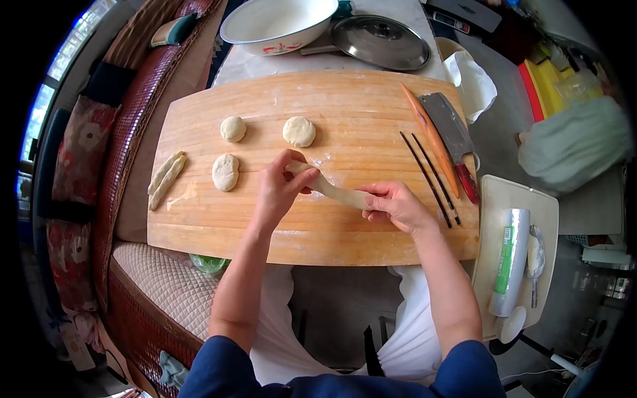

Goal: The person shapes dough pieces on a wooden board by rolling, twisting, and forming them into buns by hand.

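Observation:
A long pale strip of dough [337, 191] stretches between my two hands above the wooden board [318, 239]. My left hand [282, 182] pinches its left end, and my right hand [391, 207] grips the right end, a little nearer to me. Beyond my left hand lies a round dough piece [299, 131]. Farther left are a smaller dough ball [233, 129] and an oval dough piece [225, 172] with a crease. A folded dough strip [166, 180] rests by the board's left edge. White flour is scattered on the wood behind the held strip.
Right of my hands lie black chopsticks [430, 178], a tapered rolling pin [431, 136] and a cleaver [448, 129] with a red handle. Behind the board stand a white enamel basin [279, 26] and a metal lid [380, 43]. A side tray [541, 265] holds a plastic wrap roll [511, 262].

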`<state>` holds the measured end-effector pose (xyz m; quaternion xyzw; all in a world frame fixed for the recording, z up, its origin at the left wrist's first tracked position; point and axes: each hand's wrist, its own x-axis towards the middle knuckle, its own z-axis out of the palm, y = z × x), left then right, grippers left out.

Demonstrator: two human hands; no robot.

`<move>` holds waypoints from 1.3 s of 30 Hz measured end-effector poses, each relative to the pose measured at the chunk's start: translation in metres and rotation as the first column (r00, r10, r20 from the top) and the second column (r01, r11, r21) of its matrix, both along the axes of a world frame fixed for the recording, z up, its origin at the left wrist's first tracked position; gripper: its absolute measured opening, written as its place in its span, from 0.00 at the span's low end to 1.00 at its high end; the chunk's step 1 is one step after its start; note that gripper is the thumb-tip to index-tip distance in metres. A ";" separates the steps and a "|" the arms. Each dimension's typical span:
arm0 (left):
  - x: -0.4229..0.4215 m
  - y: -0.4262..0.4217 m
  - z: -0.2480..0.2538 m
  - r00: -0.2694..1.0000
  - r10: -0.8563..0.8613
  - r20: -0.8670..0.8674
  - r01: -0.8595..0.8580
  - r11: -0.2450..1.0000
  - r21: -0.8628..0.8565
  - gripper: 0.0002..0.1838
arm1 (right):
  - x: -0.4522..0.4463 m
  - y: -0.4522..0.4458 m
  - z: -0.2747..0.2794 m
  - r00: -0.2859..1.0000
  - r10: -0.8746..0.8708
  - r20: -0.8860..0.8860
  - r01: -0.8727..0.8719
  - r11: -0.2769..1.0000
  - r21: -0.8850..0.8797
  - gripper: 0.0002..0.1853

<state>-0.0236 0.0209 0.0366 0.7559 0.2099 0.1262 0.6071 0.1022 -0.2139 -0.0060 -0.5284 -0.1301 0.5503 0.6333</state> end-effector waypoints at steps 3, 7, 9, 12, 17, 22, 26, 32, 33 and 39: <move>-0.001 0.004 0.002 0.995 -0.046 -0.084 0.042 0.998 -0.046 0.11 | 0.004 -0.003 -0.005 0.996 0.028 0.080 -0.029 1.000 0.011 0.23; -0.003 0.012 -0.015 0.993 -0.073 -0.091 0.028 0.906 -0.422 0.17 | 0.004 -0.003 -0.005 0.996 0.071 0.058 -0.075 0.994 0.082 0.23; -0.003 0.013 -0.018 0.995 -0.077 -0.064 0.030 0.839 -0.544 0.19 | 0.001 -0.002 0.001 0.991 0.120 0.062 -0.122 0.992 0.041 0.24; -0.002 0.013 -0.016 0.988 -0.154 0.001 0.121 0.776 -0.620 0.20 | -0.002 -0.002 0.008 0.973 0.193 0.122 -0.187 0.980 -0.062 0.24; -0.004 0.008 -0.009 0.965 -0.245 0.090 0.255 0.813 -0.524 0.22 | -0.002 0.002 0.012 0.938 0.266 0.221 -0.275 0.961 0.009 0.18; -0.001 0.008 -0.010 0.928 -0.344 0.144 0.368 0.907 -0.207 0.25 | -0.002 -0.003 0.014 0.954 0.285 0.092 -0.293 0.951 0.093 0.18; -0.002 0.005 0.002 0.907 -0.421 0.001 0.417 0.897 0.148 0.30 | -0.001 -0.007 0.024 0.971 0.234 0.045 -0.238 0.961 0.139 0.16; -0.001 -0.043 0.002 0.857 -0.505 -0.105 0.432 0.592 0.681 0.30 | 0.004 -0.010 0.009 0.909 0.370 0.191 -0.382 0.924 0.024 0.12; 0.001 -0.048 -0.004 0.836 -0.542 -0.084 0.454 0.599 0.659 0.29 | 0.003 -0.010 0.010 0.907 0.376 0.190 -0.388 0.921 0.029 0.11; 0.002 -0.047 -0.019 0.829 -0.541 -0.141 0.518 0.649 0.558 0.24 | 0.009 -0.015 0.013 0.895 0.398 0.201 -0.394 0.917 -0.060 0.09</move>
